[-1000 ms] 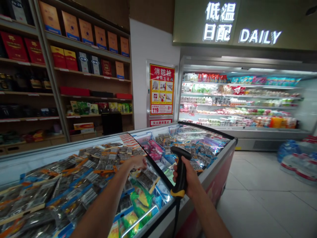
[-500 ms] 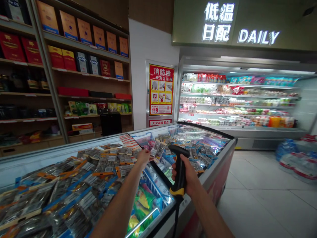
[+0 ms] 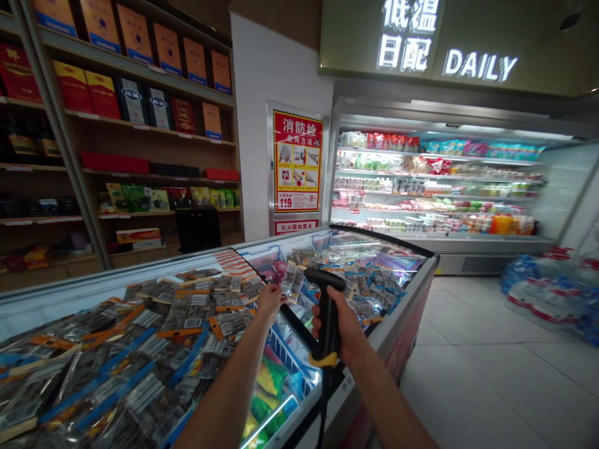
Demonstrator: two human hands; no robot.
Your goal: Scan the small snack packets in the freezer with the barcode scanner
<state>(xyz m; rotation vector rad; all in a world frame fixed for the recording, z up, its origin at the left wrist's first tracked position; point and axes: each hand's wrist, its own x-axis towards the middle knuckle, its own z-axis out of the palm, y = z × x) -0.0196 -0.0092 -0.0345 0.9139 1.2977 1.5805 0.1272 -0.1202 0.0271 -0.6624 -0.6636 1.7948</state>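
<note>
My right hand is wrapped round the grip of a black and yellow barcode scanner, held upright with its head towards the left. A cable hangs from its base. My left hand is closed in a pinch at the lower edge of a clear plastic food packet with a pale label. This packet stands tilted just left of the scanner's head, over the dark frame of the chest freezer. Many similar flat packets with orange and blue strips lie in a heap left of my left hand.
More packets lie in the freezer's right part. Green and yellow bags show under the glass below. Behind stand shelves with boxes and a lit open fridge. Bottled water packs sit on the tiled floor.
The view has turned slightly right, so the surroundings shift left. My right hand and the scanner now appear a little closer to the packet. Both hands keep their hold.
</note>
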